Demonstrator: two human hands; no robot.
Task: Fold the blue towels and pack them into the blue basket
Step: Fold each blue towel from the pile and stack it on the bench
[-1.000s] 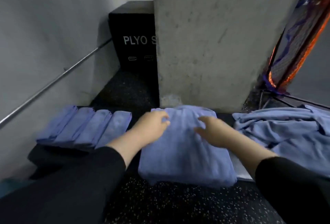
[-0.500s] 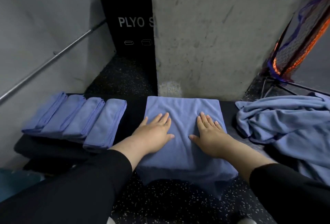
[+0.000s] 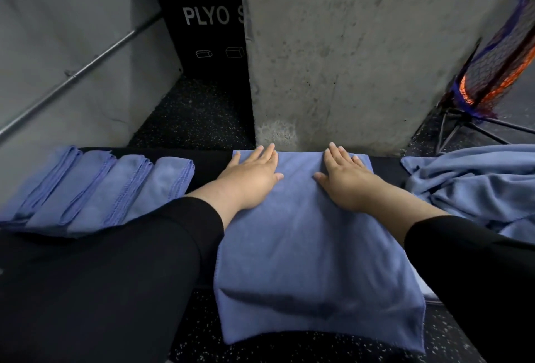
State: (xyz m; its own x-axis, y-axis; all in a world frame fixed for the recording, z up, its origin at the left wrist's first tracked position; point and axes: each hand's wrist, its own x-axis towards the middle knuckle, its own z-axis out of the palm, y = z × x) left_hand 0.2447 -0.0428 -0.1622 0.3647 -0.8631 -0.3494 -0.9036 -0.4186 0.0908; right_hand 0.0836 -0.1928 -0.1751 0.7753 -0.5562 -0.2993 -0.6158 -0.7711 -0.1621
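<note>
A blue towel (image 3: 312,258), folded into a rectangle, lies flat in front of me on a low black bench (image 3: 211,165), its near edge hanging over the front. My left hand (image 3: 250,177) and my right hand (image 3: 344,180) both press palm-down on its far end, fingers spread and reaching the far edge. Neither hand grips anything. Several folded blue towels (image 3: 95,189) lie in a row at the left. A heap of unfolded blue towels (image 3: 474,189) sits at the right. The blue basket is not in view.
A concrete pillar (image 3: 362,53) rises just behind the bench. A black plyo box (image 3: 202,21) stands behind it at the left, beside a grey wall with a metal rail (image 3: 75,73). A netted frame on black legs (image 3: 492,79) stands at the far right. The floor is black speckled rubber.
Both hands have slid forward along the towel, from its middle to its far edge, flattening it. The towel now lies smoother. My view has tipped further down.
</note>
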